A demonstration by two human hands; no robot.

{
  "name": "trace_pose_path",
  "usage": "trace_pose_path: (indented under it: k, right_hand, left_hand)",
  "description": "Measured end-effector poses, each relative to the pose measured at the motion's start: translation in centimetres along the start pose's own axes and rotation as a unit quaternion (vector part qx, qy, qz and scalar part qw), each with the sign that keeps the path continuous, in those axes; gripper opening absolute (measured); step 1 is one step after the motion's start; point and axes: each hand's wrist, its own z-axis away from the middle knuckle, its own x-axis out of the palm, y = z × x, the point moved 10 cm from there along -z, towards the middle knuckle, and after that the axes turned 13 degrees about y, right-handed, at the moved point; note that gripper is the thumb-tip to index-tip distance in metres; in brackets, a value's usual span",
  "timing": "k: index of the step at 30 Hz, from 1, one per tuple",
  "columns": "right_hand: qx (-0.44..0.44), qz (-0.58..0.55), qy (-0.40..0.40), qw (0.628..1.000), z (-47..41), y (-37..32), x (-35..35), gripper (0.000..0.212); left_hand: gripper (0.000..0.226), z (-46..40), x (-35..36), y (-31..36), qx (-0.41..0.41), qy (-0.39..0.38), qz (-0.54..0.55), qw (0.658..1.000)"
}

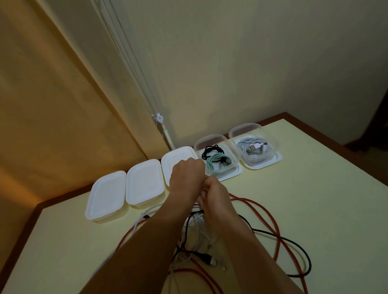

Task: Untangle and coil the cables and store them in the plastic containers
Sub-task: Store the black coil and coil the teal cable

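On the pale yellow counter a loose tangle of cables lies in front of the person, mostly under and around the two forearms. The red cable is the thickest and longest, sweeping in wide loops from near the hands out to the right and back toward the near edge. A thinner black cable crosses it and curves in a big loop on the right, and it ends in a dark plug with a metal USB tip near the middle of the heap. Several thin white cables are knotted through the centre, one strand running out to the left. Both hands are raised together just above the far end of the tangle: the left hand is clenched, knuckles up, and the right hand is curled just beside it, touching it; red and white strands show at the right hand's fingers, but what exactly either grip holds is hidden, so I cannot tell which cable is pinched. Along the far edge stands a row of five plastic containers. The three on the left wear white lids. The fourth, an open clear container, holds a coiled black cable and a coiled mint-green cable; the fifth, another open container, holds a coiled white-grey cable with a USB plug on top. Each open one sits on its own white lid.
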Motion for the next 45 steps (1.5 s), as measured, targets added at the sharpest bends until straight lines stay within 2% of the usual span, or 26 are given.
trace_pose_path:
  k: [4,7,12,15,19,24,27,34,39,45]
  right_hand:
    - [-0.02,-0.003,-0.017,1.0,0.3,-0.6,0.2,0.025]
    - [-0.06,0.032,-0.028,0.997,0.5,-1.3,0.9,0.019]
    - [-0.124,0.135,-0.012,0.983,0.8,-1.6,1.2,0.054]
    - [-0.207,0.192,0.003,0.959,1.3,-2.5,1.0,0.042]
    - [-0.325,0.293,0.01,0.899,1.6,-3.6,1.3,0.049]
    - [-0.351,0.406,-0.013,0.844,0.9,-2.4,2.8,0.054]
    - [-0.356,0.432,-0.001,0.828,1.0,-2.0,3.0,0.045]
    - [-0.364,0.392,0.083,0.84,1.0,-3.5,1.3,0.014]
    - [-0.411,0.33,0.097,0.844,2.4,-5.1,1.3,0.007]
    - [-0.409,0.182,0.118,0.886,3.7,-8.9,-0.3,0.008]
  left_hand:
    - [0.017,0.1,-0.8,-0.4,-0.018,0.016,0.008,1.0]
    - [0.018,0.8,-1.1,-1.7,-0.067,0.028,0.037,0.997]
    - [0.02,2.3,-2.2,-4.6,-0.188,0.068,0.141,0.97]
    - [0.025,2.8,-3.5,-5.4,-0.224,0.095,0.196,0.95]
    - [0.018,3.5,-5.7,-7.8,-0.293,0.15,0.3,0.896]
    - [0.015,6.8,-8.9,-11.2,-0.355,0.225,0.391,0.819]
    - [0.012,8.2,-9.5,-11.8,-0.358,0.228,0.419,0.803]
    - [0.007,9.7,-10.0,-12.4,-0.343,0.229,0.434,0.801]
    - [0.007,10.7,-10.3,-13.6,-0.351,0.252,0.441,0.786]
    - [0.006,11.6,-9.9,-13.7,-0.35,0.295,0.47,0.754]
